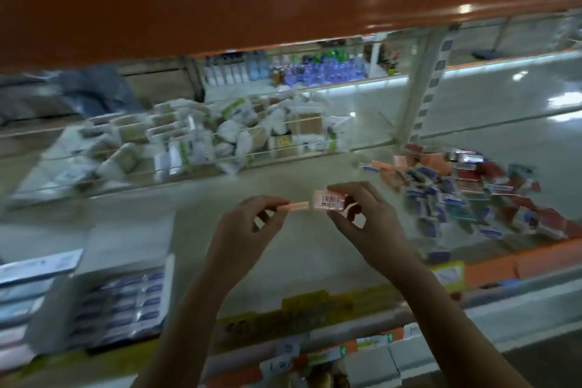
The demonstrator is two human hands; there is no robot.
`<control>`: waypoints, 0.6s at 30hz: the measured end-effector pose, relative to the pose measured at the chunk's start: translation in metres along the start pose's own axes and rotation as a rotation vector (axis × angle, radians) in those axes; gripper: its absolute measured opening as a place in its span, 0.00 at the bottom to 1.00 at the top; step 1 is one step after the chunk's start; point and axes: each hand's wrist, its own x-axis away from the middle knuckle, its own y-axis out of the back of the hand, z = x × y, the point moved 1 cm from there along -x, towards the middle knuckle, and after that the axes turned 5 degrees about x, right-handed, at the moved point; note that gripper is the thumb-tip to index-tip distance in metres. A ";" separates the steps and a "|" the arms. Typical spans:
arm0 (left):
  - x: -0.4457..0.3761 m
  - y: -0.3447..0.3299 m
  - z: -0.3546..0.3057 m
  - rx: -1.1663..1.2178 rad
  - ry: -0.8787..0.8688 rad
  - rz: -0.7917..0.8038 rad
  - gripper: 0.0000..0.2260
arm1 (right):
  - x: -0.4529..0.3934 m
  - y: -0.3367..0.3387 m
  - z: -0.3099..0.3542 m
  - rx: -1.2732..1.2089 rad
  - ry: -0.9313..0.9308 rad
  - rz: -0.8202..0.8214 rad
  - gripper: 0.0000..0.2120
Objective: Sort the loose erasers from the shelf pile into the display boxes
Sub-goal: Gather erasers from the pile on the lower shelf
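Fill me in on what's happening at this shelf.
A person is sorting erasers. The left hand pinches a slim pale-orange eraser; the right hand holds a pink wrapped eraser with a barcode label. The loose pile of red, blue and orange erasers lies right; a display box of blue-sleeved erasers sits left.

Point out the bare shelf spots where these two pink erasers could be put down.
Bare shelf runs below both hands, between the display box of blue erasers on the left and the loose eraser pile on the right. A narrower strip lies beyond the hands, before the wire basket. The right end is crowded.
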 end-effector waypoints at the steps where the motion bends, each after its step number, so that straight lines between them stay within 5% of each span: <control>1: 0.007 0.014 0.004 -0.004 0.014 -0.029 0.08 | -0.003 -0.009 0.010 -0.021 0.031 0.014 0.15; 10: 0.055 0.130 0.054 -0.041 0.141 -0.177 0.09 | -0.020 -0.096 0.102 -0.178 0.236 0.105 0.13; 18: 0.082 0.227 0.116 0.082 0.184 -0.189 0.15 | -0.031 -0.176 0.179 -0.179 0.232 0.136 0.12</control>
